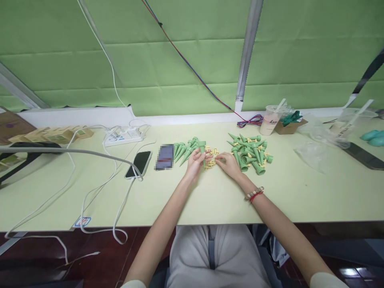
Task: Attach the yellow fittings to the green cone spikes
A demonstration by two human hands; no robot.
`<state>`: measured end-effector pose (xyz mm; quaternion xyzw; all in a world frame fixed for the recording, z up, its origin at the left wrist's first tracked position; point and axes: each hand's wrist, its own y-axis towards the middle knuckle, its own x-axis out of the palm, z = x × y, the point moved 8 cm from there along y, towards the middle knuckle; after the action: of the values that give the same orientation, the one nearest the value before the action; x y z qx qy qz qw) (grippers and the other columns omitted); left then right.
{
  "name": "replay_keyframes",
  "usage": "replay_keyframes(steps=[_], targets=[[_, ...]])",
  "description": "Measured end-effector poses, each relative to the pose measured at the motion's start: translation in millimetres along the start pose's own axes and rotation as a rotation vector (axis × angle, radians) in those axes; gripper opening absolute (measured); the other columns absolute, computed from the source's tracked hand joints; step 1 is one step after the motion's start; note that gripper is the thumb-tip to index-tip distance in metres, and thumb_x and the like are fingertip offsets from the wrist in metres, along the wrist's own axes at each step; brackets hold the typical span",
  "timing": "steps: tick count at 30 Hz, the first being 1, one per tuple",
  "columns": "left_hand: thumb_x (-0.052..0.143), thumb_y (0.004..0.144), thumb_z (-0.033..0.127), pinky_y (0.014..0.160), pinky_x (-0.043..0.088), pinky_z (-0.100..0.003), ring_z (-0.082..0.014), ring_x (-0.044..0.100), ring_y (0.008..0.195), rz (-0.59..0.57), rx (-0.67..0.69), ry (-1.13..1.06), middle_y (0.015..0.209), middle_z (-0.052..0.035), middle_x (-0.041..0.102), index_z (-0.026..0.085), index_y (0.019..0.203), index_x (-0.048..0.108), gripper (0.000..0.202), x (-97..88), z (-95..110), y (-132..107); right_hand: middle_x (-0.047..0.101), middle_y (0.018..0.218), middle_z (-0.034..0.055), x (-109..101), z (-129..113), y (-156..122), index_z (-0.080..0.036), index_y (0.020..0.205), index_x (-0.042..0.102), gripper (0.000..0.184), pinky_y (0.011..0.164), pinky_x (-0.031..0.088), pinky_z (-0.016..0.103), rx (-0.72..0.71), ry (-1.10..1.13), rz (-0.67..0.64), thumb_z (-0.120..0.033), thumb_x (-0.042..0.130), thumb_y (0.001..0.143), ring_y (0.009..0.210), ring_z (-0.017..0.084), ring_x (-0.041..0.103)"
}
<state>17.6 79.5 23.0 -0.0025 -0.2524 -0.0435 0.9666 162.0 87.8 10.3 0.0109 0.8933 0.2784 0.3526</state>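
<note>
My left hand (195,161) is closed around a green plastic cone spike (203,149), held upright near the table's middle. My right hand (228,164) pinches a small yellow plastic piece (216,158) right beside it. A little heap of yellow pieces (210,164) lies between the two hands. A row of green cones (185,149) lies just left of my left hand. A larger pile of green cones with yellow fittings (251,152) sits to the right of my right hand.
A black phone (139,163) on a white cable and a dark card (165,157) lie left of the cones. A power strip (123,136) sits behind them. A drink cup (270,119), a cardboard tray (289,125) and clear plastic bags (315,152) stand at the back right.
</note>
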Motion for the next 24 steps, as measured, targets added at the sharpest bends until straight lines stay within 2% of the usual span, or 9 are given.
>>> replay_keyframes(steps=[3, 7, 12, 15, 24], targets=[[0.076, 0.066, 0.028, 0.058, 0.044, -0.023, -0.0102, 0.062, 0.061, -0.004, -0.009, -0.001, 0.085, -0.0040, 0.068, 0.018, 0.089, 0.046, 0.040, 1.7, -0.5, -0.6, 0.070, 0.086, 0.0063, 2.1, -6.6, -0.6, -0.019, 0.081, 0.068, 0.008, 0.080, 0.048, 0.034, -0.012, 0.039, -0.027, -0.019, 0.060, 0.081, 0.084, 0.019, 0.063], [0.074, 0.068, 0.028, 0.045, 0.026, -0.018, -0.0022, 0.039, 0.045, 0.006, -0.019, 0.035, 0.067, 0.0037, 0.056, 0.017, 0.076, 0.045, 0.032, -0.2, -4.1, -0.1, 0.069, 0.083, 0.0055, 7.4, -9.2, -1.5, -0.018, 0.081, 0.068, 0.007, 0.079, 0.047, 0.033, 0.004, 0.036, -0.080, -0.019, 0.061, 0.081, 0.080, 0.018, 0.062], [0.077, 0.066, 0.033, 0.046, 0.018, -0.021, -0.0038, 0.029, 0.048, 0.003, -0.004, 0.112, 0.059, 0.0075, 0.037, 0.018, 0.072, 0.043, 0.038, -1.1, -3.7, -0.5, 0.071, 0.092, 0.0055, 10.0, -2.7, -1.4, -0.019, 0.091, 0.068, 0.013, 0.080, 0.048, 0.034, 0.054, 0.073, -0.086, -0.019, 0.058, 0.082, 0.080, 0.018, 0.063], [0.077, 0.067, 0.035, 0.047, 0.016, -0.022, -0.0046, 0.026, 0.047, -0.003, -0.007, 0.141, 0.059, 0.0080, 0.033, 0.019, 0.075, 0.043, 0.038, 0.5, -1.9, -2.4, 0.071, 0.096, 0.0067, 11.5, -1.3, -1.7, -0.020, 0.096, 0.069, 0.017, 0.082, 0.048, 0.035, 0.053, 0.065, -0.090, -0.018, 0.058, 0.082, 0.082, 0.018, 0.063], [0.072, 0.071, 0.034, 0.049, 0.016, -0.023, -0.0057, 0.022, 0.046, 0.025, -0.028, 0.244, 0.056, 0.0090, 0.028, 0.020, 0.085, 0.049, 0.031, -2.9, -2.3, -3.6, 0.070, 0.091, 0.0070, 14.6, -0.1, -2.4, -0.019, 0.095, 0.071, 0.017, 0.083, 0.045, 0.034, 0.025, 0.019, -0.105, -0.016, 0.058, 0.084, 0.086, 0.019, 0.061]])
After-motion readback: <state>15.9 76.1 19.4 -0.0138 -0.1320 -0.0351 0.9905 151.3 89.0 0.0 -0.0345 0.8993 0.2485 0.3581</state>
